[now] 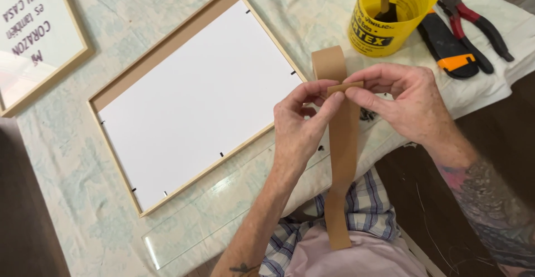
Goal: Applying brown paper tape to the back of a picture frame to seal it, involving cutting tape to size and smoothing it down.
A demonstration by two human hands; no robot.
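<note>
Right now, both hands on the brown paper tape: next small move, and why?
Probably tear or crease at the pinch. The left hand and right hand grip the brown paper tape strip at a small fold near its top, the long end hanging loose toward the lap, beside the face-down wooden picture frame.

Brown paper strip, folded over, hanging lapward

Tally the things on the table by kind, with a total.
Picture frames: 2
Yellow tub: 1
Pliers: 1
Knife: 1
Glass sheet: 1
Brown paper strip, held by left hand and right hand: 1
Total: 7
</note>
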